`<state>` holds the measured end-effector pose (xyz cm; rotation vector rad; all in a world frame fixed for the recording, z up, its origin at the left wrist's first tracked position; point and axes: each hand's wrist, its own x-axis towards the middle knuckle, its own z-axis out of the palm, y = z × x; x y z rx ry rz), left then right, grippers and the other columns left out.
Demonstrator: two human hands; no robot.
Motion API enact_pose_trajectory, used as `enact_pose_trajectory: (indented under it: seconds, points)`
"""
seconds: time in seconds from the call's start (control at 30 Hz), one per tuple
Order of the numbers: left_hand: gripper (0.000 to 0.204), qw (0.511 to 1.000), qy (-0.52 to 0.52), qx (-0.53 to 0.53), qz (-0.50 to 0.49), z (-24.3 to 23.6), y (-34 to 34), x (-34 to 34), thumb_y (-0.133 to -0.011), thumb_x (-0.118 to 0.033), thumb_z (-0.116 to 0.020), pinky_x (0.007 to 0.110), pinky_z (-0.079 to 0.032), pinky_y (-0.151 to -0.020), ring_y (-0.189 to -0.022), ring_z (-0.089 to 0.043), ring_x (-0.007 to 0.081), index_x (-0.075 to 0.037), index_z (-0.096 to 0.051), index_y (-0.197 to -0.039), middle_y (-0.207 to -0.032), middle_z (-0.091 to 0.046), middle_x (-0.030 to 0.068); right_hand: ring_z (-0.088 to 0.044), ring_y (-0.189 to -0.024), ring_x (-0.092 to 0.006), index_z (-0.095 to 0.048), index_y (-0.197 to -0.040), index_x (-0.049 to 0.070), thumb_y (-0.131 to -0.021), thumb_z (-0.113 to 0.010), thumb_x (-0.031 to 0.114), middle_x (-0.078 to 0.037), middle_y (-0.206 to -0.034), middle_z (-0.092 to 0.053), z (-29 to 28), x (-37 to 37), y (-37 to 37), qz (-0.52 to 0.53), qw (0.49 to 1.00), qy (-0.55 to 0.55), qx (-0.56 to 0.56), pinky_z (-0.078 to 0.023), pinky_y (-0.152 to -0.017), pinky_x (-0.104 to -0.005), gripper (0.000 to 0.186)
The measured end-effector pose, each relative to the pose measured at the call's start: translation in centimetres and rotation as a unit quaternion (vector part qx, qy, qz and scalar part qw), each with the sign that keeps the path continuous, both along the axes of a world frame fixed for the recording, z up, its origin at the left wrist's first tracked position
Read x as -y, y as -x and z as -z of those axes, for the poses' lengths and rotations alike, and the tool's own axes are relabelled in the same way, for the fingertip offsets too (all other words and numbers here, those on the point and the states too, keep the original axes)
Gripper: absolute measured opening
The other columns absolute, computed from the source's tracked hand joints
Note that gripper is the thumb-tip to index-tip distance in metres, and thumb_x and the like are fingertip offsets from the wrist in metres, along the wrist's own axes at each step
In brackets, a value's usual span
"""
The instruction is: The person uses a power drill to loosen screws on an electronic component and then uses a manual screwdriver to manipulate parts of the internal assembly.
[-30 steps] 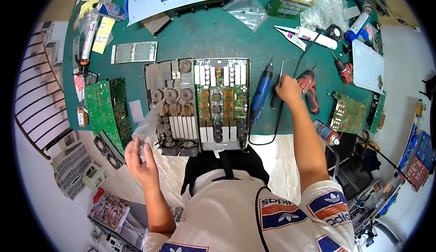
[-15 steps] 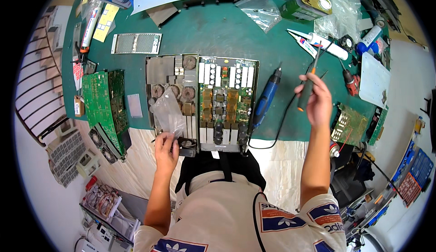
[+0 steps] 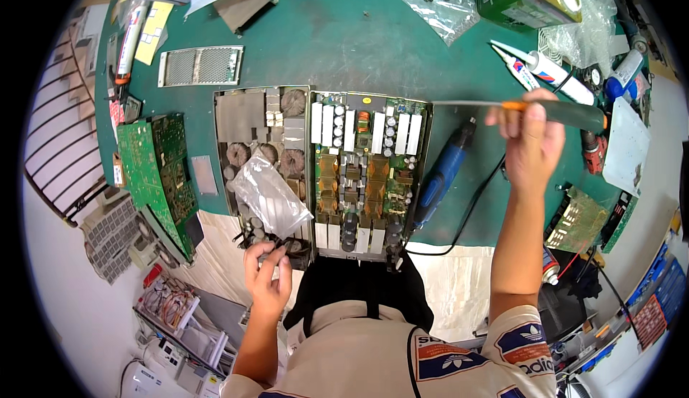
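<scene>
My right hand (image 3: 535, 132) grips a long screwdriver (image 3: 581, 114) with a green and orange handle, held sideways, its shaft pointing left over the top-right corner of an open power unit. That half holds a populated circuit board (image 3: 362, 168); the dusty left half (image 3: 244, 111) has coils and heatsinks, with a clear plastic bag (image 3: 269, 193) lying across it. My left hand (image 3: 267, 272) has curled fingers at that half's lower edge, on something I cannot make out. A blue corded tool (image 3: 441, 175) lies right of the unit.
Green boards lie at left (image 3: 154, 168) and right (image 3: 578, 218). Behind are a perforated metal plate (image 3: 197, 66), bagged small parts (image 3: 438, 3), glue tubes (image 3: 549, 71) and a green can (image 3: 517, 0). A red drill (image 3: 594, 150) and spray can (image 3: 550, 269) are at right.
My right hand has lifted the screwdriver off the mat and turned it sideways. My left hand has moved right and let go of the bag, now lying flatter on the unit.
</scene>
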<state>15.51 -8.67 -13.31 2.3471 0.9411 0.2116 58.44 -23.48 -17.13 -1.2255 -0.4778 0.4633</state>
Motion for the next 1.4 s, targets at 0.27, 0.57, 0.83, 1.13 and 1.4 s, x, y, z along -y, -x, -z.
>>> enact_pose_trajectory:
  seconds: [0.27,0.57,0.83,1.13,1.4]
  points:
    - [0.015,0.998,0.055,-0.02,0.036,0.7,-1.3,-0.5,-0.083,0.006,-0.069,0.038,-0.051,-0.089,-0.101,-0.062,0.0314,0.004,-0.071,-0.097,-0.111,-0.061,0.0174,-0.065,-0.069,-0.0133,-0.053,-0.105,-0.001,-0.109,-0.054,0.019,-0.007,-0.077,-0.065,5.2,-4.0,0.6,-0.041,0.979,0.182,0.082,-0.053,-0.066,-0.0281,0.02]
    - [0.015,0.996,0.071,-0.004,0.051,1.5,-1.7,-1.8,-0.082,0.003,-0.07,0.038,-0.051,-0.086,-0.098,-0.063,0.0321,0.004,-0.071,-0.097,-0.108,-0.063,0.019,-0.067,-0.075,-0.0139,-0.054,-0.107,-0.002,-0.107,-0.053,0.013,-0.01,-0.087,-0.065,6.8,-5.5,1.0,-0.082,0.961,0.243,0.101,-0.054,-0.07,-0.0289,0.015]
    - [0.013,0.994,0.089,0.001,0.066,1.7,-2.5,-2.5,-0.084,0.002,-0.07,0.04,-0.051,-0.088,-0.098,-0.062,0.0328,0.005,-0.07,-0.097,-0.109,-0.063,0.0193,-0.058,-0.059,-0.0163,-0.059,-0.098,0.0,-0.099,-0.066,0.009,-0.01,-0.086,-0.067,7.8,-4.7,2.5,-0.027,0.957,0.203,0.207,-0.046,-0.056,-0.0309,0.012]
    - [0.015,0.992,0.081,0.015,0.091,1.9,-3.9,-3.6,-0.085,0.002,-0.069,0.04,-0.051,-0.089,-0.099,-0.062,0.033,0.005,-0.069,-0.1,-0.11,-0.063,0.0194,-0.059,-0.06,-0.0156,-0.057,-0.102,0.001,-0.1,-0.065,0.01,-0.007,-0.076,-0.064,7.3,-4.9,2.1,-0.023,0.969,0.209,0.131,-0.046,-0.057,-0.0306,0.013]
    - [0.019,0.992,0.095,0.011,0.079,2.1,-3.8,-3.2,-0.08,0.003,-0.071,0.041,-0.052,-0.086,-0.096,-0.063,0.0328,0.001,-0.072,-0.099,-0.109,-0.063,0.0161,-0.067,-0.079,-0.0128,-0.056,-0.108,-0.004,-0.106,-0.055,0.013,-0.009,-0.087,-0.068,7.7,-4.0,2.5,-0.073,0.947,0.225,0.215,-0.052,-0.069,-0.0265,0.017]
